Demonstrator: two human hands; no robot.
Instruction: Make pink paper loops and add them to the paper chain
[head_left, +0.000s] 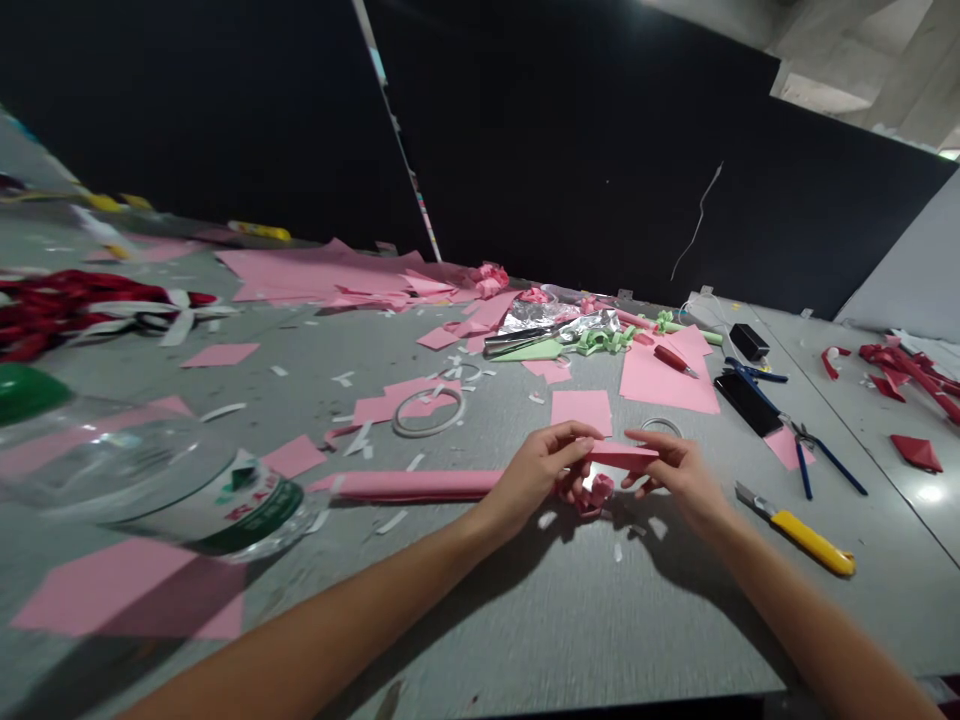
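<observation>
Between my hands, a folded piece of pink paper (621, 456) is held above the grey table. My left hand (551, 460) pinches its left end, fingers curled. At the other end, the fingers of my right hand (679, 472) close on the paper's right tip. Just below lies a crumpled pink paper flower (595, 497), partly behind my left fingers. A long pink paper roll (420, 486) runs leftward from under my left hand. Beyond the held paper sits a flat pink square (582, 410).
A yellow utility knife (814, 542) with its blade out lies at right, near blue-handled pliers (829, 455) and a black phone (748, 402). A clear plastic bottle (172, 480) lies at left. A tape roll (428, 412), foil (559, 318) and pink sheets (315, 272) are farther back.
</observation>
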